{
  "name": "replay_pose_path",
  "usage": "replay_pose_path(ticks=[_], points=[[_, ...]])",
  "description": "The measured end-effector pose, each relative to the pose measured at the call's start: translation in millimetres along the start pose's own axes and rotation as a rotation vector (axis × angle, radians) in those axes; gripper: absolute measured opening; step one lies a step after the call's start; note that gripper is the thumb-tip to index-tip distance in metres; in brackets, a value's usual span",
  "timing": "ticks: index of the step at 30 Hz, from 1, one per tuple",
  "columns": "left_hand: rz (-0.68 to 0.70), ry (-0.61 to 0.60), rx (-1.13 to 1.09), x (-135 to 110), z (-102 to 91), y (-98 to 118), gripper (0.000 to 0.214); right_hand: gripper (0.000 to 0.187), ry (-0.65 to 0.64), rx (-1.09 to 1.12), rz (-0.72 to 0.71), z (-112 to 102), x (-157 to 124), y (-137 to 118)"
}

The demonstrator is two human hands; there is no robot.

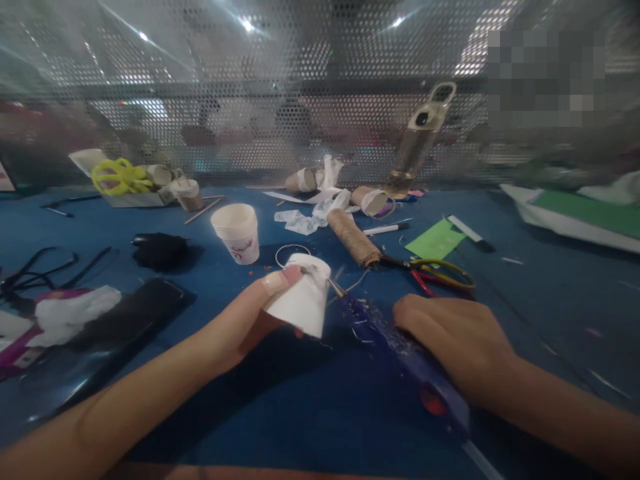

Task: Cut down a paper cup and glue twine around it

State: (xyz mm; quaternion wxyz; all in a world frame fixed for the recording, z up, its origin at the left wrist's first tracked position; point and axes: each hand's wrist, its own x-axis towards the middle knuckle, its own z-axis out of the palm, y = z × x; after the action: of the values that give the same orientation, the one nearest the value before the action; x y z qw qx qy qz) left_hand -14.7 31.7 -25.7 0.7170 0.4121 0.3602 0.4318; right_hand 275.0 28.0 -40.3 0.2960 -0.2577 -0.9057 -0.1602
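Note:
My left hand (245, 320) is closed around a small white paper cup (303, 297), held upside down and tilted above the blue table, thumb on its side near the base. My right hand (457, 340) grips a blue glue gun (400, 347). The gun's metal nozzle touches the cup's upturned base at its right edge. Thin glue strands hang around the nozzle.
A second white cup (237, 232) stands upright behind. A spool of twine (353, 238), scissors (435, 272), green paper (434, 239), lace scraps (313, 217) and a bottle (420, 140) lie beyond. A black phone (135, 313) and cables lie left. A perforated metal screen closes the back.

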Motion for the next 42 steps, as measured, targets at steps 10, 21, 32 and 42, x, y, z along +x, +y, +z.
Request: replay_pose_path(ticks=[10, 21, 32, 42], points=[[0.392, 0.196, 0.188, -1, -1.8, 9, 0.04, 0.021, -0.442, 0.338, 0.294, 7, 16, -4], [0.359, -0.029, 0.309, -12, -5.5, 6, 0.048, 0.043, -0.484, 0.727, 0.484, -3, 24, 7], [0.339, -0.383, 0.687, -26, 11.0, 7, 0.062, 0.031, 0.068, 1.002, 0.643, 0, 37, -6], [0.25, -0.412, 0.711, -21, 15.2, 4, 0.059, 0.011, 0.151, 1.111, 0.582, -7, 39, -6]])
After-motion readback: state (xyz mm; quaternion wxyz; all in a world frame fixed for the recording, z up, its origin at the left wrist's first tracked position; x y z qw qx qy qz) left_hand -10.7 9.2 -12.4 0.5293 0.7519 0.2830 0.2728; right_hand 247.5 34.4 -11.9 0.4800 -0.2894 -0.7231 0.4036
